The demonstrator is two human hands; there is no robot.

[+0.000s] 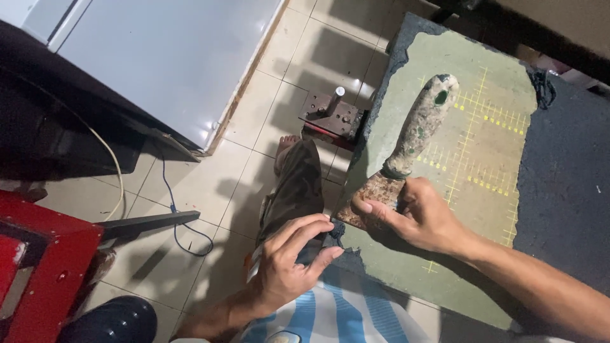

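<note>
My right hand [424, 215] grips a rusty scraper [380, 190] by its blade end, near the edge of a worn green cutting mat [470, 159]. The scraper's paint-spattered handle [422, 124] points away from me across the mat. My left hand [293, 260] pinches a torn dark piece at the mat's near-left corner [335, 232]. The mat lies on a dark grey surface [562, 184], and its dark backing shows ragged along the left edge.
My leg in dark trousers and my bare foot [287, 145] rest on the tiled floor [210, 184]. A small metal press [330, 114] stands on the floor by the mat. A red metal object [44, 267] is at left, a blue cable [175, 216] beside it.
</note>
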